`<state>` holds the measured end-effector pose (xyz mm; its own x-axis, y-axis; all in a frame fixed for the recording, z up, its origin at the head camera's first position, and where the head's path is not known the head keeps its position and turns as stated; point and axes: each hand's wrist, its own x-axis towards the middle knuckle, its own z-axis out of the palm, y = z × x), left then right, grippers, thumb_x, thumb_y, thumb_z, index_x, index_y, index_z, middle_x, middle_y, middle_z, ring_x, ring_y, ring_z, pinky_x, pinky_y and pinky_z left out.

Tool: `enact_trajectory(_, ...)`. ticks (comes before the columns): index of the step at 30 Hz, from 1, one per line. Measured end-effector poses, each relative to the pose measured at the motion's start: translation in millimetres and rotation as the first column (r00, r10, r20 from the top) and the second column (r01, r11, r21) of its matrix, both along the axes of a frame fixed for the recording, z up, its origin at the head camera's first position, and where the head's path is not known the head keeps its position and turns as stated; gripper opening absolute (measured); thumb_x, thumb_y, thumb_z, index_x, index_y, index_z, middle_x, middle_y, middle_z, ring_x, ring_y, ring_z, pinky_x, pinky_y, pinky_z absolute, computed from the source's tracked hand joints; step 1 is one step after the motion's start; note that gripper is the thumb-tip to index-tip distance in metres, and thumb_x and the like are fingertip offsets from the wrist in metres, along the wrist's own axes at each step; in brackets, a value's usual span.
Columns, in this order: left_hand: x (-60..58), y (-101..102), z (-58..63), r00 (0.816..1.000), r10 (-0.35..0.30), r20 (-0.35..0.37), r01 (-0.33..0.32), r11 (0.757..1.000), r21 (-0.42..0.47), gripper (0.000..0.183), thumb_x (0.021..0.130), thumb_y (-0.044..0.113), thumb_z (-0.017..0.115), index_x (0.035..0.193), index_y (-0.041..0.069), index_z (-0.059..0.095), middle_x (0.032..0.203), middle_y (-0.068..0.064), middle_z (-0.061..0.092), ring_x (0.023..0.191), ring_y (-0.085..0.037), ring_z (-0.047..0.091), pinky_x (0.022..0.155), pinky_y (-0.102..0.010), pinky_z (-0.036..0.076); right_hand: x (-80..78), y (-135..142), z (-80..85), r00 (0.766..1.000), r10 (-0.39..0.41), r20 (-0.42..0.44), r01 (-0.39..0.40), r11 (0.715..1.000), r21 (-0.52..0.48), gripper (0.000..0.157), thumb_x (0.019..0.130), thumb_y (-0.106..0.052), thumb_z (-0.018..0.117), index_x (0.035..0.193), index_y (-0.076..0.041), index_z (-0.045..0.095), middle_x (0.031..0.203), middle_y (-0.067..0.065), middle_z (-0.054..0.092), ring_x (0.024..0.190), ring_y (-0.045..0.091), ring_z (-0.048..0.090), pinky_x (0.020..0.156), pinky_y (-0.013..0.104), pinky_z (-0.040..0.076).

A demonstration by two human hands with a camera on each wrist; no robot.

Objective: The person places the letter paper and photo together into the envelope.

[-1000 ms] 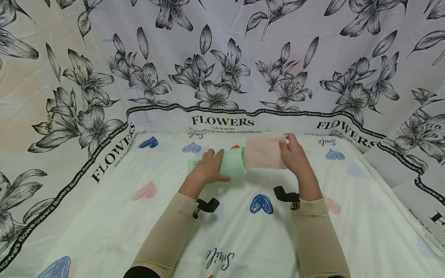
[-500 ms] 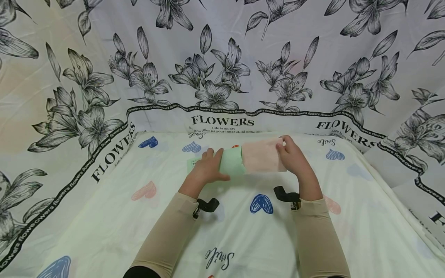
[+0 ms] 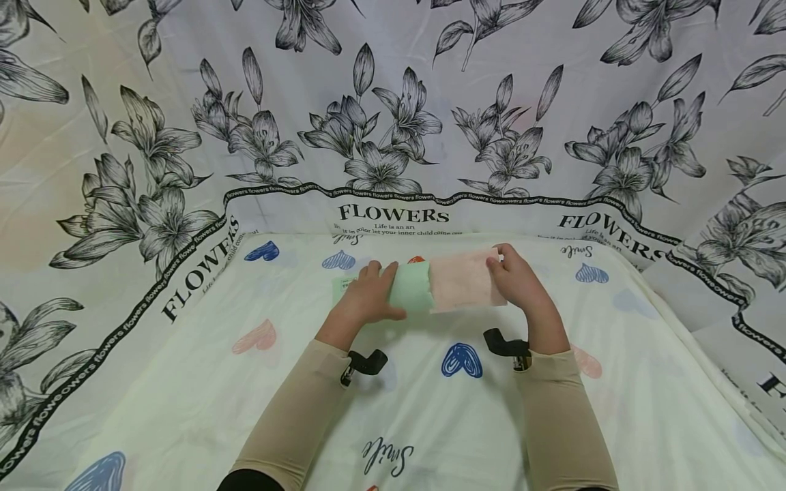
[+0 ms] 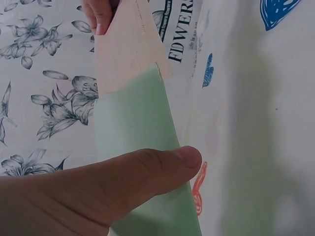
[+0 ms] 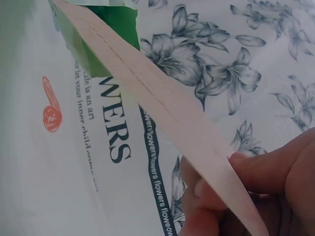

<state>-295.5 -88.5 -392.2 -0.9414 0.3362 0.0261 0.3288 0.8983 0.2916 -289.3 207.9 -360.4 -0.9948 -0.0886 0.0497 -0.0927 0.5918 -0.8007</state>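
My left hand (image 3: 366, 296) grips a light green packet (image 3: 410, 286), thumb at the near edge and fingers at the far edge. In the left wrist view the thumb lies across the green packet (image 4: 133, 118); the other fingers are hidden. My right hand (image 3: 516, 276) pinches the right end of a flat, pale pink sheet-like piece (image 3: 467, 281), perhaps folded paper. Its left end meets the packet's mouth, and one pink corner shows outside the green edge. The right wrist view shows the pink piece (image 5: 142, 88) nearly edge-on, with a dark broken line along it.
A white cloth (image 3: 307, 409) printed with hearts and "Smile" covers the surface below. Behind it hangs a white sheet (image 3: 393, 102) with black flowers and a lettered band. Black straps with a small camera mount (image 3: 368, 363) sit at the wrists.
My right hand has come down slightly, and the pink piece has lowered and tilted, its left end now lower against the packet's mouth. My left hand has barely moved.
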Motion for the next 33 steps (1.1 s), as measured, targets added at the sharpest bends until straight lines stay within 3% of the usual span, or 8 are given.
enact_trajectory(10,-1.4,0.5,-1.9,0.999,-0.042,-0.017,0.042,0.999,-0.001,0.110,0.077,0.049,0.087,0.162,0.012,0.029,0.148,-0.023,0.036,0.130,-0.037,0.041,0.097,-0.052,0.048,0.7,-2.8,2.3,0.998,-0.046,-0.042,0.047,0.999,0.021,0.042,0.112,-0.025,0.038,0.145,0.001,0.037,0.133,0.033,0.058,0.102,0.040,0.065,0.087,0.054,0.053)
enact_trajectory(21,0.1,0.9,-1.1,0.998,-0.062,-0.023,0.062,0.998,-0.009,0.109,0.076,0.050,0.087,0.161,0.012,0.031,0.147,-0.020,0.038,0.127,-0.035,0.045,0.094,-0.050,0.050,1.5,-5.3,3.5,0.997,-0.070,-0.030,0.071,0.997,0.036,0.042,0.112,-0.027,0.040,0.146,-0.002,0.038,0.136,0.031,0.055,0.110,0.040,0.061,0.092,0.055,0.049)
enact_trajectory(33,1.8,2.0,0.3,0.996,-0.085,-0.025,0.085,0.996,0.008,0.106,0.078,0.049,0.086,0.161,0.013,0.031,0.144,-0.020,0.039,0.124,-0.035,0.046,0.096,-0.050,0.049,2.2,-5.5,6.6,0.993,-0.106,-0.048,0.106,0.994,-0.016,0.042,0.111,-0.027,0.041,0.145,-0.002,0.040,0.122,0.029,0.062,0.093,0.036,0.066,0.081,0.049,0.055)
